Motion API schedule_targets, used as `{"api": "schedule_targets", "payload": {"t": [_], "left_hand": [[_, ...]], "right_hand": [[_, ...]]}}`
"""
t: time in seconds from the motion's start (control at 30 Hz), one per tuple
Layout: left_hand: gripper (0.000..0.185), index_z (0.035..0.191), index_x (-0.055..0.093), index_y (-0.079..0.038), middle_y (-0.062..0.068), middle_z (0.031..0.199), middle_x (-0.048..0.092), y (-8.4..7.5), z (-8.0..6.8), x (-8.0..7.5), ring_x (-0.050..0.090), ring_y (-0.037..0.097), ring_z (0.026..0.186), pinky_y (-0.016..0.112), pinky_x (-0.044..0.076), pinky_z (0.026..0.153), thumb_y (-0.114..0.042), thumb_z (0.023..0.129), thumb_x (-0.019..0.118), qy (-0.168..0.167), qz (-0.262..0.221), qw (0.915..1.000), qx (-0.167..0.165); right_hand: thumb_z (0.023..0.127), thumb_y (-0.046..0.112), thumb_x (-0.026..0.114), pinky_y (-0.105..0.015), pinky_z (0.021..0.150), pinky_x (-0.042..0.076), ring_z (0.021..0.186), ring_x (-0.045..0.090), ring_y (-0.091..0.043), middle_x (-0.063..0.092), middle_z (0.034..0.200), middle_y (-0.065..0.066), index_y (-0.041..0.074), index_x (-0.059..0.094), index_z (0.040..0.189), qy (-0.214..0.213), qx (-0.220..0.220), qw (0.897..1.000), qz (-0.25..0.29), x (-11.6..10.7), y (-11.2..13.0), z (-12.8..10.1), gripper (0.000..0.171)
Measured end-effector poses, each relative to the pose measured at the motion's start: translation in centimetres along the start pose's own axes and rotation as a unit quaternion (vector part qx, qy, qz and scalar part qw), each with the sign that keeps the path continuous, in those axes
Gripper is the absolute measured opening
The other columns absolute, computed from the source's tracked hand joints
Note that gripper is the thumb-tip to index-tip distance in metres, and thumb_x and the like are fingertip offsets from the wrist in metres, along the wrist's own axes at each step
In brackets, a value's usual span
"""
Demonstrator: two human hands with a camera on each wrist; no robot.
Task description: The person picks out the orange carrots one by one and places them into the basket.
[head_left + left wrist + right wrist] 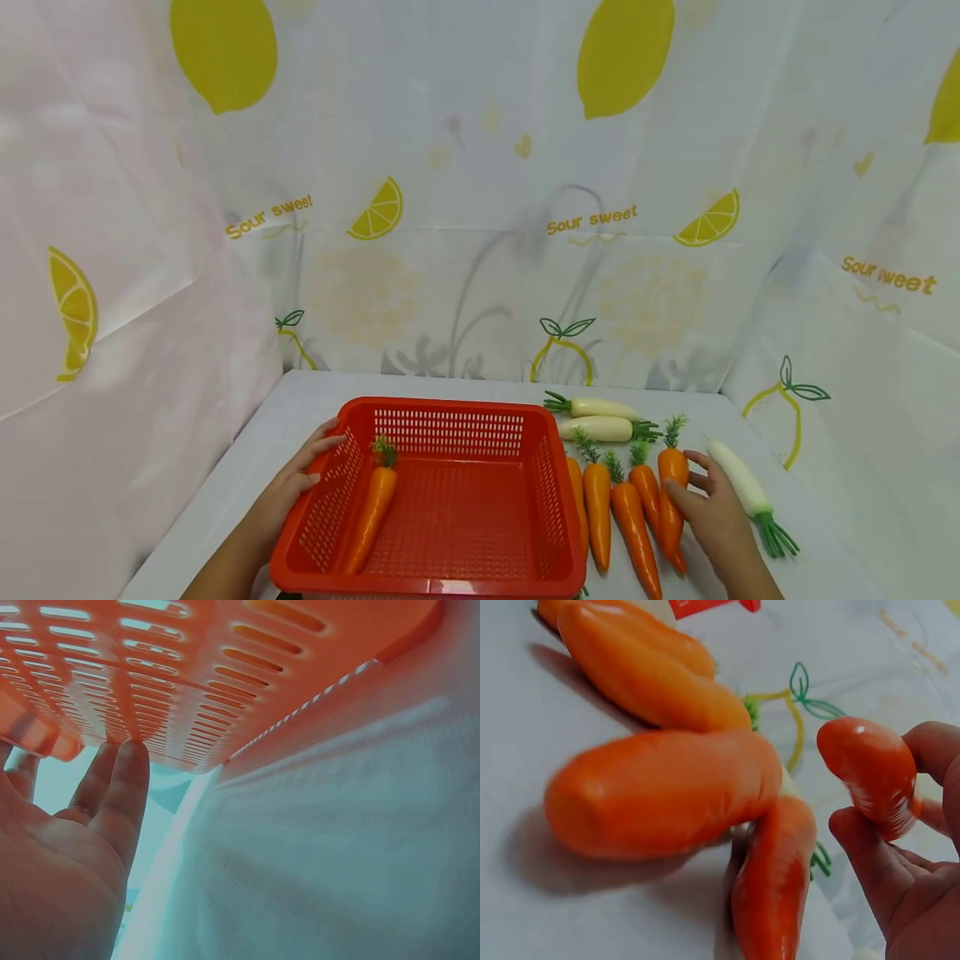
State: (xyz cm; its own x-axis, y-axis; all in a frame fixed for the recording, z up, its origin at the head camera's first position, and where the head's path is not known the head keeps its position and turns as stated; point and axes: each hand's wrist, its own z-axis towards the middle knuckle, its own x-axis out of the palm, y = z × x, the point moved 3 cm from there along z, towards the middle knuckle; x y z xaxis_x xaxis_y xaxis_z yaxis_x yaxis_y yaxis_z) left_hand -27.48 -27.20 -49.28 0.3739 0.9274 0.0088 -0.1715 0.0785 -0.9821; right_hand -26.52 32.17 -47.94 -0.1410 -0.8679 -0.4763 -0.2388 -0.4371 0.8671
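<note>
Fingers (870,847) of the right hand (712,512) curl round the rightmost carrot (670,500), lower right of frame.
Step in hand, as judged: grasp secured; lift clear of the neighbouring carrots (615,517) comes next. Left hand (296,492), fingers straight, rests against the red basket (420,408), one carrot inside (371,517).

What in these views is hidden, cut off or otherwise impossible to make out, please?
- Head view: the red basket has its near rim cut by the bottom edge, and its right wall hides part of the nearest carrot.
- Left wrist view: the left hand is cut off, thumb unseen.
- Right wrist view: the held carrot hides behind fingers.
</note>
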Motion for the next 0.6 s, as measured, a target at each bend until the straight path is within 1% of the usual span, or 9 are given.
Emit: {"api": "schedule_targets", "payload": {"t": [0.1,0.2,0.37,0.5,0.6], "left_hand": [[0.058,0.160,0.031,-0.002,0.000,0.176,-0.004,0.0,0.0,0.0,0.036,-0.015,0.138,0.035,0.057,0.100,-0.002,0.102,0.031,0.000,-0.004,1.0000,-0.001],[0.058,0.160,0.031,-0.002,-0.001,0.176,-0.004,-0.1,0.1,0.0,0.037,-0.014,0.139,0.036,0.057,0.100,-0.003,0.102,0.031,0.004,-0.006,1.0000,-0.001],[0.058,0.160,0.031,-0.001,0.002,0.176,-0.006,-0.3,0.3,0.1,0.037,-0.014,0.139,0.036,0.057,0.100,-0.003,0.102,0.032,0.003,-0.001,1.0000,-0.001],[0.059,0.159,0.032,-0.001,0.001,0.176,-0.003,-0.3,0.2,0.1,0.037,-0.013,0.138,0.035,0.058,0.099,-0.002,0.100,0.033,-0.004,0.002,1.0000,-0.001],[0.058,0.159,0.033,-0.001,-0.002,0.175,0.000,-0.2,0.1,0.1,0.036,-0.013,0.139,0.034,0.057,0.100,-0.001,0.100,0.032,-0.002,0.002,1.0000,0.004]], "right_hand": [[0.101,0.042,0.066,-0.039,0.089,0.061,0.132,0.056,-0.047,0.037,0.156,-0.033,0.009,0.023,0.163,0.000,0.000,1.000,0.015,0.4,1.0,-0.5,0.083],[0.101,0.042,0.066,-0.042,0.090,0.061,0.131,0.057,-0.047,0.037,0.156,-0.034,0.009,0.023,0.163,0.006,-0.001,1.000,0.017,0.7,1.8,-0.9,0.082],[0.101,0.043,0.066,-0.047,0.094,0.060,0.129,0.058,-0.045,0.036,0.156,-0.033,0.009,0.022,0.163,0.016,0.004,1.000,0.014,1.1,2.6,-1.1,0.083],[0.100,0.042,0.067,-0.048,0.098,0.059,0.130,0.058,-0.044,0.036,0.157,-0.032,0.009,0.023,0.163,0.023,0.004,0.999,0.023,1.3,3.3,-1.3,0.084],[0.100,0.044,0.068,-0.049,0.099,0.058,0.131,0.057,-0.044,0.036,0.157,-0.032,0.011,0.022,0.164,0.027,0.003,0.999,0.025,1.3,4.1,-1.5,0.085]]}}
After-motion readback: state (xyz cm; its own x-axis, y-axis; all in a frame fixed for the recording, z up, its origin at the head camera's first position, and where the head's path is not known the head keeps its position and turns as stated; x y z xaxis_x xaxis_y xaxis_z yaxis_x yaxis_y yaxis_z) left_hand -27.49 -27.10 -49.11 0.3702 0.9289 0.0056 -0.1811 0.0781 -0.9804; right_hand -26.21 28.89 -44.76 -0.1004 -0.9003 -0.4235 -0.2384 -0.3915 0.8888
